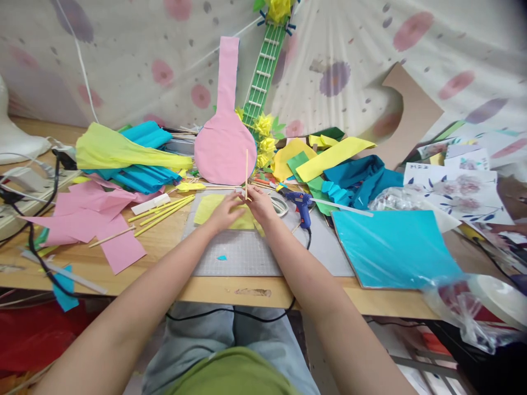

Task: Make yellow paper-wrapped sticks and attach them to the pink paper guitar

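Observation:
My left hand (225, 212) and my right hand (259, 203) meet above the yellow paper (208, 207) on the grey cutting mat (230, 263). A thin wooden stick (247, 167) stands upright between the fingertips of my right hand, which are pinched on it. Another thin stick (220, 187) runs sideways to the fingers of my left hand, which are closed round its end. Behind the hands a pink lute-shaped piece (224, 145) leans upright. A blue glue gun (302, 207) lies right of my right hand.
Yellow sticks (164, 215) and pink paper (121, 244) lie at the left. A turquoise pack (395, 247) covers the right front of the table. Crepe paper and a green fretted neck (263, 77) are behind. A black cable (230, 314) hangs along the front edge.

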Demonstrator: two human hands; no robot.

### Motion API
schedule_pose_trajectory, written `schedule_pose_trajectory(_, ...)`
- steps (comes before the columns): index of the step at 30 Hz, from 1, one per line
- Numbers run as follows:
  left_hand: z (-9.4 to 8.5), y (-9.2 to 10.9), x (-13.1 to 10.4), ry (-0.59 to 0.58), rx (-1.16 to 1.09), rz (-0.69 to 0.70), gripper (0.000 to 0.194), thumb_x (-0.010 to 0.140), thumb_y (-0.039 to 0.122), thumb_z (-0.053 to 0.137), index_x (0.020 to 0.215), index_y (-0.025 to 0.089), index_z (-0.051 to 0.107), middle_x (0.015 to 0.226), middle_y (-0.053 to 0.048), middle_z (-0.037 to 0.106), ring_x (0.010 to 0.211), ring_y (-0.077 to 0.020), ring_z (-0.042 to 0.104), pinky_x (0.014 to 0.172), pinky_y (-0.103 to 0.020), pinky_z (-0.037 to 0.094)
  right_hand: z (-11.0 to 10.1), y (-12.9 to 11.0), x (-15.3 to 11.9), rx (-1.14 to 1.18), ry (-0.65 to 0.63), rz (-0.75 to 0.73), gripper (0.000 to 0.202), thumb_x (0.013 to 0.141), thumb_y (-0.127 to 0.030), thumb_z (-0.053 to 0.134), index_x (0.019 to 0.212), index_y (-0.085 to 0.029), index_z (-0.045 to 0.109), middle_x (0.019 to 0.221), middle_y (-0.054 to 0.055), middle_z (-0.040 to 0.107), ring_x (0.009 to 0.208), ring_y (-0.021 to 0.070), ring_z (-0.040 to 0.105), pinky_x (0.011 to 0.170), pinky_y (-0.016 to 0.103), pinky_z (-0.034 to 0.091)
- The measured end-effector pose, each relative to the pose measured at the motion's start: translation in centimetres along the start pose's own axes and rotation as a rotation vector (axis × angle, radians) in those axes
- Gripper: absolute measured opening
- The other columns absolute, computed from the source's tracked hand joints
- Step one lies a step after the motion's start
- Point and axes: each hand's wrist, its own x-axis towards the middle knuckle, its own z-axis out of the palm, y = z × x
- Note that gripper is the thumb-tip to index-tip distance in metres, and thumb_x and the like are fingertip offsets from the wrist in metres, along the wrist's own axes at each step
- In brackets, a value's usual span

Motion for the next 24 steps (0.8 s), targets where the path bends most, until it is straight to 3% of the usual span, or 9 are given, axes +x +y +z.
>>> schedule_pose_trajectory(3,-1.5,-1.6,-0.8,0.272,-0.093,-0.185,0.026,0.075,0.02,0.042,0.094,0.016,0.059,0.112,-0.009,0.054,0.105,-0.0182,0.051,0.089,-0.034,0.042,-0.7,0.5,-0.3,-0.048,-0.03,0.062,0.027,0.053,-0.034,0.071,0.064,-0.016,0.055,0.063,-0.006,0.048,0.06,0.0043,0.044,0.072,0.024,0.046)
schedule_pose_trajectory(6,-3.6,-2.5,-2.3,0.125,-0.029,-0.167,0.02,0.073,0.019,0.043,0.083,0.016,0.061,0.093,-0.007,0.058,0.086,-0.0167,0.056,0.071,-0.03,0.048,-1.4,1.2,-1.0,-0.182,-0.113,0.142,0.029,0.054,-0.037,0.071,0.064,-0.016,0.053,0.062,-0.006,0.046,0.058,0.0044,0.044,0.074,0.028,0.047)
schedule_pose_trajectory(9,-5.6,-3.0,-3.8,-0.064,0.143,-0.027,0.019,0.074,0.023,0.046,0.081,0.017,0.062,0.09,-0.007,0.06,0.087,-0.0179,0.055,0.081,-0.034,0.045,-1.9,1.3,-1.5,-0.388,-0.217,0.139,0.029,0.06,-0.04,0.066,0.065,-0.015,0.051,0.06,-0.007,0.044,0.054,0.0041,0.041,0.07,0.028,0.045)
schedule_pose_trajectory(11,-6.6,-3.4,-4.6,-0.133,0.227,0.024,0.023,0.076,0.03,0.048,0.089,0.018,0.063,0.1,-0.007,0.061,0.097,-0.0197,0.053,0.09,-0.036,0.04,-2.1,0.9,-1.7,-0.564,-0.295,0.106,0.026,0.066,-0.039,0.061,0.065,-0.015,0.051,0.057,-0.007,0.043,0.052,0.0047,0.04,0.066,0.026,0.043)
schedule_pose_trajectory(16,-8.1,-3.9,-5.9,-0.238,0.301,-0.027,0.056,0.073,0.052,0.05,0.118,0.018,0.053,0.127,-0.009,0.049,0.121,-0.0234,0.039,0.103,-0.04,0.026,-2.0,-0.9,-1.9,-1.019,-0.468,-0.007,0.017,0.073,-0.03,0.053,0.068,-0.014,0.054,0.061,-0.004,0.047,0.058,0.0073,0.042,0.059,0.022,0.035)
schedule_pose_trajectory(20,-8.6,-3.3,-6.4,-0.311,0.33,-0.128,0.07,0.071,0.059,0.049,0.129,0.02,0.04,0.136,-0.008,0.039,0.128,-0.0243,0.03,0.107,-0.044,0.011,-1.7,-1.9,-1.8,-1.305,-0.61,-0.08,0.012,0.075,-0.023,0.052,0.072,-0.013,0.058,0.074,0.0,0.051,0.068,0.0091,0.046,0.066,0.022,0.035)
schedule_pose_trajectory(24,-8.7,-2.9,-6.5,-0.324,0.321,-0.192,0.081,0.068,0.062,0.049,0.135,0.019,0.032,0.14,-0.008,0.032,0.129,-0.0247,0.029,0.108,-0.042,0.008,-1.6,-2.3,-1.8,-1.512,-0.72,-0.087,0.015,0.078,-0.024,0.05,0.08,-0.014,0.061,0.082,0.002,0.055,0.072,0.0098,0.048,0.065,0.021,0.033)
